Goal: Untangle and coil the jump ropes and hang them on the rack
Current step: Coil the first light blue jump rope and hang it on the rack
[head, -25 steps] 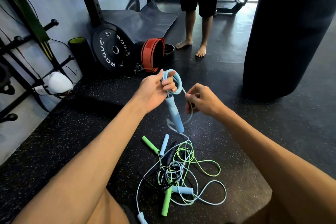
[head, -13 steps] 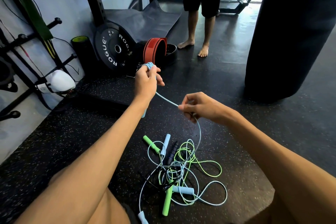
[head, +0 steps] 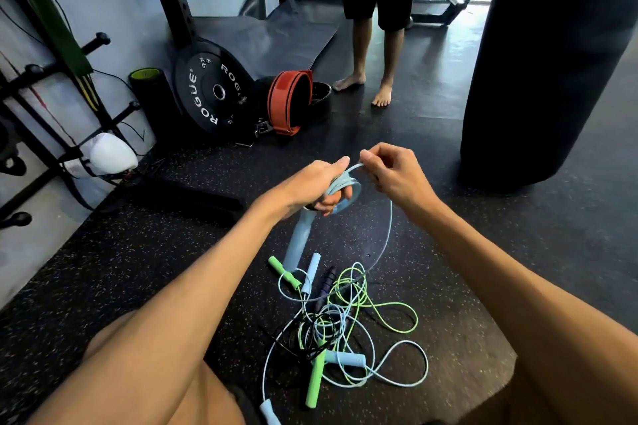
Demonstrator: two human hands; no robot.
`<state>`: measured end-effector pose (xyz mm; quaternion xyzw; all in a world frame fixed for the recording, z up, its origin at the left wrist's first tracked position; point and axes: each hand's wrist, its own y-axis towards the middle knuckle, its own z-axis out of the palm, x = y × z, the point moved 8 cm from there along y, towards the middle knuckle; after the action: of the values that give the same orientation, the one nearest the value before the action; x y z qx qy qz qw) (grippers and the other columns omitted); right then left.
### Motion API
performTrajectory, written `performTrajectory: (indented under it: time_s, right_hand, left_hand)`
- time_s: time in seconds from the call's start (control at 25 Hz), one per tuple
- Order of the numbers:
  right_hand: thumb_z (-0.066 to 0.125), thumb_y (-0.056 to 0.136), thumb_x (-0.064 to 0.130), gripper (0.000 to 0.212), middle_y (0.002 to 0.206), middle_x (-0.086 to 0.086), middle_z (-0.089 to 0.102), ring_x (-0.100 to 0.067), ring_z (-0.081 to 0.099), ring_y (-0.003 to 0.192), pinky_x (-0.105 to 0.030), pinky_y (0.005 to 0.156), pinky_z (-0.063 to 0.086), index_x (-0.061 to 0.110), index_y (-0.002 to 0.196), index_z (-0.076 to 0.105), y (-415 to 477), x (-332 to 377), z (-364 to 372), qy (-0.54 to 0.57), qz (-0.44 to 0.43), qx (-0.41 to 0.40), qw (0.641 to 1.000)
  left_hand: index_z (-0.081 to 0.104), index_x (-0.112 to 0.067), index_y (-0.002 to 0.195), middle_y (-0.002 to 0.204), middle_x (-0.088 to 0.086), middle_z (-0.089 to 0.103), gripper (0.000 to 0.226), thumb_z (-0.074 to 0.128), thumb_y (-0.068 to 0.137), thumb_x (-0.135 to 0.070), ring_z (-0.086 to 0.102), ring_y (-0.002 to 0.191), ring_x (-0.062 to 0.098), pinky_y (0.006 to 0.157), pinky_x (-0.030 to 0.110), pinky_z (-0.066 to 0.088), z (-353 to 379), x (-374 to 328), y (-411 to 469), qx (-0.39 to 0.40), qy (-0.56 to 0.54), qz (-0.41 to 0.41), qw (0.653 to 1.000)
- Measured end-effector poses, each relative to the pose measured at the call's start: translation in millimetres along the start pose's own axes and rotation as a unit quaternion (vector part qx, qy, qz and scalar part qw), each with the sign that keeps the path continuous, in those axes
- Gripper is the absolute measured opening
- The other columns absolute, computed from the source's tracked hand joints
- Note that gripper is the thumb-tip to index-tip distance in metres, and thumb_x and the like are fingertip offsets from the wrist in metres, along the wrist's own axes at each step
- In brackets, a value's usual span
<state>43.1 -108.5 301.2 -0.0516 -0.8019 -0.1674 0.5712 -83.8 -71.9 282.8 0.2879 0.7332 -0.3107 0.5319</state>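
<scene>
Light-blue rope going round the left hand, loop by loop.

Left hand (head: 312, 183) is clenched on the blue coil (head: 341, 185), its handle (head: 297, 245) hanging below; right hand (head: 393, 171) pinches the cord (head: 388, 228) taut. That cord trails into the tangled pile (head: 331, 321) on the mat (green, blue and dark ropes), so a hard pull could cinch a knot. Plate (head: 210, 90) reads ROGUE.
</scene>
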Motion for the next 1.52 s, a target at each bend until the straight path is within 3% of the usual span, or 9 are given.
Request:
performTrajectory:
  time_s: [0.28, 0.52, 0.64, 0.88, 1.04, 1.12, 1.24, 1.36, 1.52]
  right_hand:
    - [0.06, 0.096, 0.041, 0.035, 0.06, -0.002, 0.05, -0.011, 0.044, 0.05, -0.03, 0.053, 0.045, 0.008, 0.084, 0.058, -1.2, -20.1, 4.8, 0.044, 0.106, -0.003, 0.993]
    - [0.054, 0.102, 0.021, 0.019, 0.067, -0.014, 0.057, -0.026, 0.06, 0.059, -0.052, 0.072, 0.061, 0.005, 0.091, 0.052, -26.5, -42.7, 24.3, -0.017, 0.238, 0.133, 0.962]
    - [0.052, 0.102, 0.013, 0.015, 0.069, -0.017, 0.062, -0.031, 0.064, 0.061, -0.049, 0.07, 0.062, 0.004, 0.091, 0.05, -36.4, -40.3, 32.5, -0.013, 0.255, 0.188, 0.948]
    - [0.058, 0.099, 0.015, 0.012, 0.063, -0.008, 0.064, -0.019, 0.056, 0.052, -0.027, 0.045, 0.045, 0.005, 0.092, 0.059, -22.4, -36.1, 34.2, -0.161, 0.157, 0.188, 0.956]
    - [0.063, 0.096, 0.017, 0.015, 0.061, 0.002, 0.062, -0.012, 0.054, 0.053, -0.024, 0.054, 0.046, 0.013, 0.082, 0.068, -19.3, -21.2, 43.9, -0.229, 0.046, 0.229, 0.945]
    - [0.063, 0.096, 0.018, 0.016, 0.062, 0.004, 0.062, -0.01, 0.055, 0.056, -0.027, 0.06, 0.047, 0.015, 0.082, 0.069, -21.0, -9.8, 48.6, -0.22, 0.003, 0.235, 0.947]
    - [0.058, 0.099, 0.019, 0.019, 0.065, 0.003, 0.06, -0.007, 0.052, 0.059, -0.023, 0.059, 0.043, 0.014, 0.085, 0.071, -24.8, 12.4, 51.5, -0.2, -0.065, 0.227, 0.951]
    - [0.054, 0.101, 0.019, 0.022, 0.065, -0.001, 0.056, -0.008, 0.045, 0.058, -0.023, 0.055, 0.036, 0.013, 0.087, 0.07, -24.7, 31.6, 45.5, -0.161, -0.114, 0.18, 0.964]
    - [0.055, 0.101, 0.018, 0.022, 0.061, 0.005, 0.051, -0.008, 0.039, 0.055, -0.029, 0.053, 0.033, 0.019, 0.081, 0.066, -16.6, 40.9, 24.7, -0.13, -0.132, 0.07, 0.98]
  left_hand:
    - [0.049, -0.008, 0.071, 0.043, -0.007, 0.02, 0.047, 0.031, 0.105, -0.034, 0.018, 0.035, 0.008, 0.044, 0.024, 0.029, -1.4, -13.1, -1.9, 0.053, -0.296, 0.014, 0.954]
    - [0.05, -0.009, 0.081, 0.051, -0.004, 0.031, 0.043, 0.025, 0.108, -0.033, 0.028, 0.045, 0.009, 0.057, 0.022, 0.035, -61.5, -6.4, 1.3, -0.148, -0.51, 0.075, 0.844]
    - [0.05, -0.009, 0.076, 0.048, -0.004, 0.033, 0.044, 0.029, 0.108, -0.031, 0.029, 0.042, 0.008, 0.048, 0.018, 0.032, -86.2, 9.0, -3.2, -0.262, -0.546, 0.079, 0.792]
    - [0.046, -0.011, 0.071, 0.052, -0.003, 0.037, 0.042, 0.033, 0.107, -0.029, 0.033, 0.044, 0.01, 0.055, 0.024, 0.031, -102.4, 23.4, -8.9, -0.33, -0.526, 0.068, 0.781]
    - [0.048, -0.008, 0.074, 0.054, 0.002, 0.044, 0.038, 0.037, 0.106, -0.026, 0.042, 0.041, 0.013, 0.044, 0.023, 0.041, -100.5, 24.8, -15.8, -0.389, -0.527, 0.048, 0.754]
    - [0.05, -0.007, 0.076, 0.052, 0.002, 0.049, 0.036, 0.038, 0.106, -0.023, 0.049, 0.04, 0.014, 0.047, 0.025, 0.047, -99.7, 23.0, -19.5, -0.413, -0.476, 0.042, 0.775]
    - [0.052, -0.007, 0.079, 0.052, 0.001, 0.055, 0.033, 0.038, 0.106, -0.02, 0.056, 0.04, 0.014, 0.05, 0.026, 0.051, -93.6, 10.3, -18.9, -0.396, -0.34, 0.062, 0.851]
    - [0.054, -0.008, 0.081, 0.05, 0.001, 0.058, 0.029, 0.039, 0.105, -0.018, 0.059, 0.042, 0.015, 0.051, 0.025, 0.049, -75.8, -4.7, -13.4, -0.338, -0.137, 0.071, 0.928]
    - [0.058, -0.002, 0.082, 0.052, 0.007, 0.058, 0.035, 0.041, 0.105, -0.022, 0.054, 0.041, 0.019, 0.05, 0.029, 0.044, -40.9, -6.4, -1.2, -0.198, -0.001, 0.054, 0.979]
